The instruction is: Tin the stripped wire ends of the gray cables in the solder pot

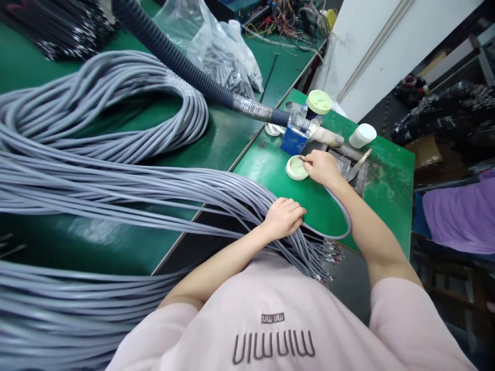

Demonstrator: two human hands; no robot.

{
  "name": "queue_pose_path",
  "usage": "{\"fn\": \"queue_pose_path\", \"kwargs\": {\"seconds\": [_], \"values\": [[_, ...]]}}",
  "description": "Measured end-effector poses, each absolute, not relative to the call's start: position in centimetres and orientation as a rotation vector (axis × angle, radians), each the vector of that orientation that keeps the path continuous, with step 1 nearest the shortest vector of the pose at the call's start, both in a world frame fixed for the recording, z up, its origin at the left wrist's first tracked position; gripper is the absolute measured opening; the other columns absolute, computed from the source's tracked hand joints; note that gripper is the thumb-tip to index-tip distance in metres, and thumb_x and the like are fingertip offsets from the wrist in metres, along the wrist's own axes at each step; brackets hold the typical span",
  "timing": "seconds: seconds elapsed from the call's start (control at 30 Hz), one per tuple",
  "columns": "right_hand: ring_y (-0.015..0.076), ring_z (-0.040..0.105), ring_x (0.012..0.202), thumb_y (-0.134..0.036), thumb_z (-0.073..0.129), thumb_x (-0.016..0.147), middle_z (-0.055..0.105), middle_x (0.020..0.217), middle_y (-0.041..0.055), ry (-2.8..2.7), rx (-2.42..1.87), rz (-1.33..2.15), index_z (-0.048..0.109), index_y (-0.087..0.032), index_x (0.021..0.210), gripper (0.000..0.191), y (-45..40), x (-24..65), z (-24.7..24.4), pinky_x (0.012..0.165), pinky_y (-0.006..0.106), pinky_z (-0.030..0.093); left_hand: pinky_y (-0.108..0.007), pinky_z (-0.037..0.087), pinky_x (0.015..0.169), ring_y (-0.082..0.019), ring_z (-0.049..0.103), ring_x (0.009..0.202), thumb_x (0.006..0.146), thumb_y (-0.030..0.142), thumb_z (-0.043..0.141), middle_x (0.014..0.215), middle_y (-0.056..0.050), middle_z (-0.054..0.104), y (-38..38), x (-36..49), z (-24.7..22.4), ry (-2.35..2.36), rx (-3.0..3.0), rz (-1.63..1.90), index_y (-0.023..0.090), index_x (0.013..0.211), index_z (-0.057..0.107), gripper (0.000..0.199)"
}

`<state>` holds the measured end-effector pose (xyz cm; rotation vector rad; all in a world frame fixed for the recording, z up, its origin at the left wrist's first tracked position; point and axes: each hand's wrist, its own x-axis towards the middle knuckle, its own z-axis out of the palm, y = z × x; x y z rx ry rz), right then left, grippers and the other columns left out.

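Note:
My left hand is closed around a thick bundle of grey cables where it crosses the near edge of the green table. Past that hand, the stripped cable ends hang down with red and white tips. My right hand pinches the end of one grey cable, which loops back toward my left hand. Its thin wire tips reach over a small round tub with pale yellow-green contents. Whether the tips touch the contents, I cannot tell.
A ribbed hose runs to a blue box beside a metal fixture with a flat blade. A yellow-lidded jar and white jar stand behind. Coiled cables lie left. A person in purple is at right.

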<state>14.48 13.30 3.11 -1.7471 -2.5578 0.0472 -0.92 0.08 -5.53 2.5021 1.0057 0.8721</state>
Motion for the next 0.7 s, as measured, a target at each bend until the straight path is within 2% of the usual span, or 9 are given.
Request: {"fn": "queue_pose_path", "kwargs": {"seconds": [0.23, 0.4, 0.5, 0.7], "values": [[0.0215, 0.060, 0.080, -0.028, 0.045, 0.090, 0.071, 0.090, 0.0110, -2.675, -1.814, -0.063, 0.075, -0.016, 0.098, 0.033, 13.4, 13.6, 2.7, 0.061, 0.031, 0.029, -0.035, 0.032, 0.073, -0.018, 0.055, 0.079, 0.090, 0.021, 0.047, 0.083, -0.005, 0.065, 0.2, -1.0, -5.8, 0.977, 2.491, 0.964, 0.019, 0.098, 0.064, 0.019], [0.0210, 0.060, 0.079, -0.026, 0.045, 0.088, 0.070, 0.088, 0.0105, -2.668, -1.807, -0.084, 0.075, -0.015, 0.090, 0.032, 13.2, 14.1, 3.6, 0.060, 0.031, 0.030, -0.034, 0.033, 0.073, -0.017, 0.056, 0.079, 0.092, 0.021, 0.045, 0.083, -0.003, 0.066, 0.2, -1.0, -5.9, 0.987, 2.541, 0.977, 0.019, 0.097, 0.062, 0.019], [0.0211, 0.059, 0.077, -0.029, 0.044, 0.088, 0.069, 0.084, 0.0107, -2.592, -1.815, -0.155, 0.076, -0.015, 0.086, 0.035, 13.0, 16.6, 4.6, 0.060, 0.032, 0.029, -0.034, 0.034, 0.073, -0.017, 0.057, 0.080, 0.092, 0.022, 0.045, 0.084, -0.003, 0.066, 0.2, -1.2, -5.8, 0.972, 2.543, 0.976, 0.019, 0.097, 0.062, 0.018], [0.0233, 0.061, 0.076, -0.031, 0.048, 0.082, 0.073, 0.085, 0.0107, -2.344, -2.130, -0.268, 0.078, -0.015, 0.092, 0.035, 13.0, 24.9, 4.3, 0.060, 0.032, 0.033, -0.034, 0.036, 0.078, -0.016, 0.058, 0.082, 0.092, 0.021, 0.046, 0.085, -0.002, 0.067, 0.2, -1.3, -5.6, 0.940, 2.535, 0.997, 0.019, 0.096, 0.062, 0.017]]}}
